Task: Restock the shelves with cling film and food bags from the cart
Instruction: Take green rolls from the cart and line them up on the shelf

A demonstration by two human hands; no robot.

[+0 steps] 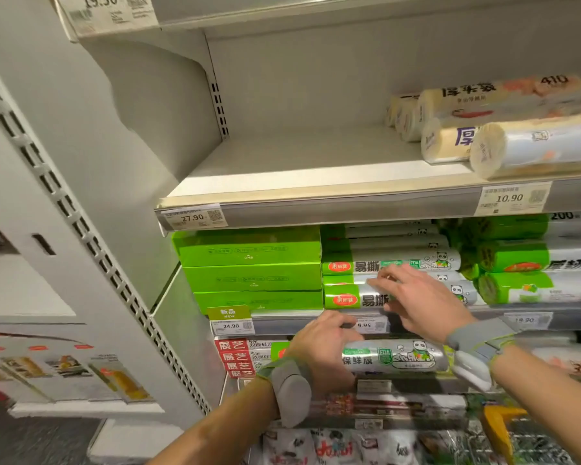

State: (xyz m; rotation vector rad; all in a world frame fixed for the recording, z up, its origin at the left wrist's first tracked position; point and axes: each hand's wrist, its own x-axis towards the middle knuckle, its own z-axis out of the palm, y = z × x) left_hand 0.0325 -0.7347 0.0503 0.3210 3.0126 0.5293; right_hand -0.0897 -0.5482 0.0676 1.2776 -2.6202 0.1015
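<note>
My left hand (319, 340) is wrapped around a roll of cling film (393, 355). My grip is closed on its left part, near the green end, and the roll lies level in front of the price rail (366, 325). I hold it just below the middle shelf (517, 312), where more rolls like it are stacked (389, 263).

My right hand (423, 297) is open and flat. Its fingers (388, 276) press on the front rolls in the stack. It holds nothing. I think it is pushing them back or keeping them from rolling off.

The roll looks light and stiff, like a long tube. Its wrapper is shiny, so I think it is slippery. It is round, so it will want to roll. I should hold it round the middle, or at both ends, and lay it flat on top of the others.

To the left of the stack are green boxes (252, 266). On the shelf above are pale rolls of food bags (483, 129), far to the right, and the rest of that shelf is bare. I cannot see the cart from here. The lower shelves are blurry, so I cannot tell for sure what is down there.
</note>
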